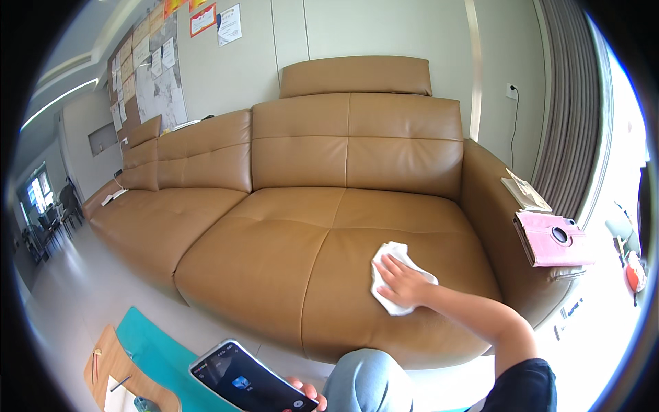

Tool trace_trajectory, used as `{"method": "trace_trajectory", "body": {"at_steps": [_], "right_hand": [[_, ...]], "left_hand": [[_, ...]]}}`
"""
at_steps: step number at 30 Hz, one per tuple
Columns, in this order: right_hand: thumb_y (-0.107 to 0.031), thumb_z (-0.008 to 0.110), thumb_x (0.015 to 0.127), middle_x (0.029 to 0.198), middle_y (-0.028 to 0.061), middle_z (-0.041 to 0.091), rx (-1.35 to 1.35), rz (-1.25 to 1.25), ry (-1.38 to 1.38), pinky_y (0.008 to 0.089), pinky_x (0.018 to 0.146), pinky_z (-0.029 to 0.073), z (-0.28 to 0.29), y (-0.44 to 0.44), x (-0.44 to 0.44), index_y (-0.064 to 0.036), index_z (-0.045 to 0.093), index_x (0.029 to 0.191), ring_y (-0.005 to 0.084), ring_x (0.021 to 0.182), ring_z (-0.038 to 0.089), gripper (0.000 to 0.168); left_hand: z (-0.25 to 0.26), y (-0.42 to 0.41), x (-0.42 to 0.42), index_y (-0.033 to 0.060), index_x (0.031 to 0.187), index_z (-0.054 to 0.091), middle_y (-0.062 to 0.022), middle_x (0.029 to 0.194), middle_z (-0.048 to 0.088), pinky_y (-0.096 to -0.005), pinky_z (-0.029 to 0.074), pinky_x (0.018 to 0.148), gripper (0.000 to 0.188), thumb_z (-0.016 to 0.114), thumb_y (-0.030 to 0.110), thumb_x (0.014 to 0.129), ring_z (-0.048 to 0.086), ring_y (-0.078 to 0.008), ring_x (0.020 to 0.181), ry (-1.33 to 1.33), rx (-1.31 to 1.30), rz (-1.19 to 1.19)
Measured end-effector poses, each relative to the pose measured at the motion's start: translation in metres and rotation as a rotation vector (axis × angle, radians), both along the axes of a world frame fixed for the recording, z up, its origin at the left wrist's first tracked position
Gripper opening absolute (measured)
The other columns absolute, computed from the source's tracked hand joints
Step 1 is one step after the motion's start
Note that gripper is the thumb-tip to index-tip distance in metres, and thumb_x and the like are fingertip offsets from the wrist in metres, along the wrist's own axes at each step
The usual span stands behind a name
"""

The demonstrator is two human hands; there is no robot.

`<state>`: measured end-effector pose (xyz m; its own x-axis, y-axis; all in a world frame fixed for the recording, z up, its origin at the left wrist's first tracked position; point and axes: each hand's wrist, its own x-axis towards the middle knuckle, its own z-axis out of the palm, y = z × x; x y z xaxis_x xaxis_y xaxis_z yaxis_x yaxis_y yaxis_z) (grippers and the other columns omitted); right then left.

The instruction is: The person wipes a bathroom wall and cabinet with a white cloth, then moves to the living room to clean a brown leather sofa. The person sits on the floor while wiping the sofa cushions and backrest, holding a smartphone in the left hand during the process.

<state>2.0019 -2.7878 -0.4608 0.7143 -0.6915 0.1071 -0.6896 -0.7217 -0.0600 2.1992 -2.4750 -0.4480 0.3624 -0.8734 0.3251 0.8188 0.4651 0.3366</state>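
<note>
My right hand (404,286) lies flat on a crumpled white cloth (394,304), pressing it against the seat of a brown leather sofa (267,257). The cloth sticks out around the fingers and below the palm, on the right half of the front seat cushion. At the bottom of the view, my left hand (310,394) holds a smartphone (247,378) with its lit screen facing up. Only some fingertips show at the phone's right edge; the rest of that hand is hidden or out of frame.
A pink tablet case (548,242) and some papers (525,193) rest on the right armrest. A small wooden table (116,355) stands at lower left beside a teal mat (154,340). My bent knee (368,381) is close to the sofa's front edge. A grey curtain (571,103) hangs at right.
</note>
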Motion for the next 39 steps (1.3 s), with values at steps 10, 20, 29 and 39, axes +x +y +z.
{"method": "trace_trajectory", "body": {"at_steps": [10, 20, 29, 39], "right_hand": [[-0.06, 0.021, 0.092, 0.152, 0.0202, 0.013, 0.183, -0.19, -0.024, 0.0389, 0.115, 0.012, -0.003, -0.143, 0.112, -0.008, 0.018, 0.146, 0.0333, 0.141, 0.014, 0.076], [-0.065, 0.025, 0.088, 0.155, 0.0111, 0.004, 0.21, -0.649, -0.02, 0.033, 0.116, 0.007, -0.015, -0.22, -0.024, -0.013, 0.011, 0.149, 0.0237, 0.143, 0.005, 0.081], [-0.064, 0.029, 0.089, 0.155, 0.013, 0.007, 0.251, -0.963, -0.146, 0.0365, 0.115, 0.01, -0.036, -0.188, -0.186, -0.012, 0.014, 0.148, 0.0284, 0.143, 0.01, 0.08], [-0.04, 0.032, 0.096, 0.149, 0.0225, 0.02, 0.133, -0.875, -0.335, 0.0372, 0.113, 0.02, -0.073, -0.047, -0.239, 0.0, 0.019, 0.144, 0.0328, 0.139, 0.021, 0.064]], "left_hand": [[0.007, 0.016, 0.029, 0.0164, 0.096, 0.063, -0.0132, 0.099, 0.057, -0.0456, 0.035, 0.069, 0.057, 0.057, 0.063, 0.064, 0.045, -0.031, 0.083, -0.14, 0.378, 0.142], [0.022, -0.002, 0.036, 0.0145, 0.084, 0.059, -0.0117, 0.09, 0.055, -0.0442, 0.034, 0.075, 0.039, 0.057, 0.052, 0.071, 0.045, -0.028, 0.083, -0.04, 0.629, 0.23], [0.008, -0.01, 0.029, 0.0185, 0.091, 0.059, -0.01, 0.098, 0.054, -0.0454, 0.031, 0.08, 0.044, 0.056, 0.057, 0.07, 0.043, -0.0276, 0.088, 0.005, 0.61, 0.212], [-0.049, 0.02, 0.044, 0.0215, 0.126, 0.054, -0.0152, 0.124, 0.052, -0.0551, 0.032, 0.086, 0.088, 0.053, 0.082, 0.062, 0.045, -0.0378, 0.106, 0.054, 0.008, -0.064]]}}
